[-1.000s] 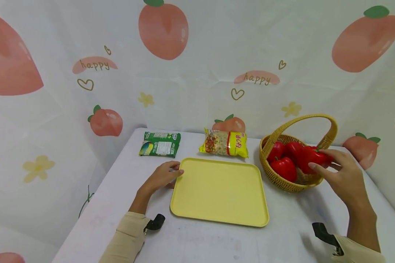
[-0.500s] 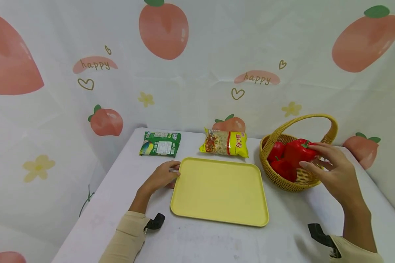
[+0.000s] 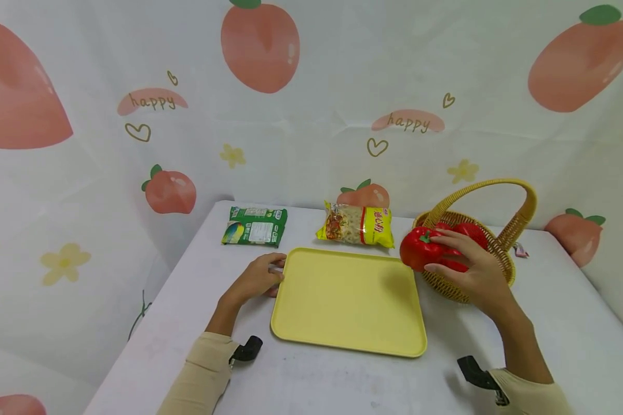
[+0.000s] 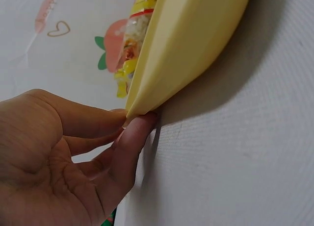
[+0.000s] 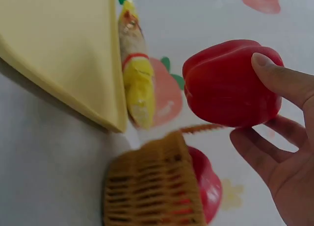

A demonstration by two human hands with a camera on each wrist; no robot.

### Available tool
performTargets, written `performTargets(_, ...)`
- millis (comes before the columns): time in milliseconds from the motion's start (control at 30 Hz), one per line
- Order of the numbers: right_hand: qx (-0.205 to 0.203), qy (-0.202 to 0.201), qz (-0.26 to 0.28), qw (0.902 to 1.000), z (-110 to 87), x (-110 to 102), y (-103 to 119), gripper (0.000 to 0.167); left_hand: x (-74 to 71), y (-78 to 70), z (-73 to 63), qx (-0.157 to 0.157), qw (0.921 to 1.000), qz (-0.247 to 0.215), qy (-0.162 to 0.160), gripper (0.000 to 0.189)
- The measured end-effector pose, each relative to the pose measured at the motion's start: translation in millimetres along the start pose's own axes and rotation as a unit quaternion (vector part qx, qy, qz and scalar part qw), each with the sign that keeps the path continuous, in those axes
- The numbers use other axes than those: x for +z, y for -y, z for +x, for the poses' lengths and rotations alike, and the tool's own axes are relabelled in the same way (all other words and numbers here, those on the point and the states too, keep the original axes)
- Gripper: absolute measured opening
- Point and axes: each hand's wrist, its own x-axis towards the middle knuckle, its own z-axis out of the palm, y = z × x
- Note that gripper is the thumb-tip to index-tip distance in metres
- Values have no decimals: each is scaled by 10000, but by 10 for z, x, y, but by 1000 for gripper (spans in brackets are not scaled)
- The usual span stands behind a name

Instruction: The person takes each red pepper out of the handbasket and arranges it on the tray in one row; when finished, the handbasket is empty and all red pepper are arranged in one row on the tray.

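In the head view, my right hand (image 3: 477, 279) holds a red bell pepper (image 3: 416, 251) by its side, thumb and fingers spread around it. The pepper is raised in front of the wicker basket (image 3: 518, 222), close to the right corner of a yellow tray (image 3: 342, 302). Seen from the right wrist, the held pepper (image 5: 223, 88) is above the basket (image 5: 147, 189). More red peppers (image 3: 469, 232) lie in that basket, partly hidden by my hand. My left hand (image 3: 256, 278) pinches the tray's left edge; the left wrist view shows thumb and fingertips at the tray's corner (image 4: 171, 54).
Behind the tray lie a green packet (image 3: 255, 226) at the left and a yellow bag of pasta (image 3: 355, 225). A small wrapped item (image 3: 520, 250) is on the table right of the basket. A patterned cloth (image 3: 311, 115) hangs at the table's back.
My right hand has moved the pepper left, out from over the basket toward the tray's right corner. The small item beside the basket has come into sight. My left hand stays at the tray's edge.
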Motion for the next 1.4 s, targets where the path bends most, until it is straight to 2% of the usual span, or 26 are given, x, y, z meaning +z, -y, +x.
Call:
performTargets(167, 98, 372, 31, 9993, 39, 227, 21, 59, 0, -22, -13, -16, 10000, 24, -11, 56)
performTargets(333, 307, 783, 465, 9954, 113, 433, 52, 52, -4, -39, -29, -39, 10000, 10, -44, 57)
performTargets(433, 297, 975, 709, 9923, 159, 546, 77, 51, -1, -38, -29, -47, 10000, 21, -43, 57)
performTargets(700, 122, 1316, 1074, 9854, 295, 814, 213, 52, 3, -20, -23, -45, 10000, -31, -49, 56)
performTargets(967, 61, 1625, 1576, 9740, 418, 1073, 353, 51, 2, -6, -28, -30, 9999, -137, -16, 56)
performTargets(1133, 93, 1843, 1766, 9668, 483, 1223, 429, 50, 3, -7, -22, -33, 10000, -20, -53, 56)
performTargets(1400, 121, 1935, 1685, 9664, 552, 1446, 518, 49, 16, -2, -11, -89, 9999, 32, -84, 55)
